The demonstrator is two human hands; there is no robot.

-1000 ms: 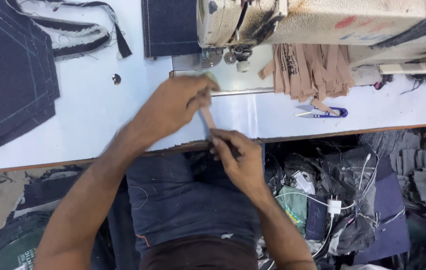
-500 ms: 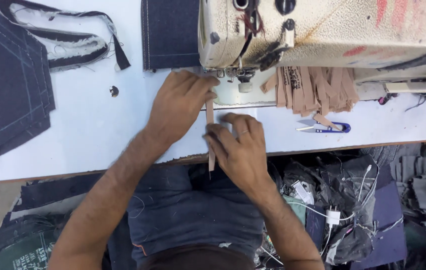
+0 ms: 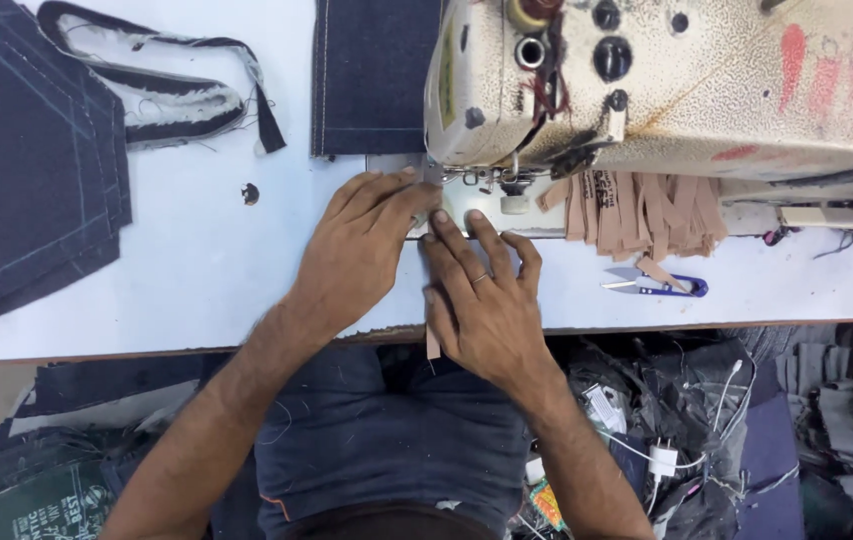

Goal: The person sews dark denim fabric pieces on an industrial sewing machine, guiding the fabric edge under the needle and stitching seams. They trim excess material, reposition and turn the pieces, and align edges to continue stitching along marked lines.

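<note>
Left hand (image 3: 362,255): flat, palm down on white worktop (image 3: 197,270), fingers (image 3: 387,195) stretched toward needle area, pressing not gripping; what lies under it is hidden.
Right hand (image 3: 482,300): flat beside left, touching it, fingers (image 3: 452,235) spread w/ ring on one; pins down tan strip (image 3: 433,340), narrow, leather-like, lower end poking past worktop's front edge. No closed grip on either hand.
Sewing machine (image 3: 667,85): cream metal body, worn, stained, red smears, black knobs; needle zone just beyond fingertips.
Tan strips, bundle (image 3: 637,210): same narrow pieces, fanned, hanging under machine arm, right of hands.
Thread snips (image 3: 662,288): small, blue handle, metal blades, on worktop near bundle.
Denim panel (image 3: 372,75): dark indigo, rectangular, stitched edge, behind hands.
Denim stack (image 3: 27,150): dark, curved seams, far left.
Frayed denim band (image 3: 177,95): looped, white raw edges, btwn stack and panel.
Lap: dark denim below worktop edge.
</note>
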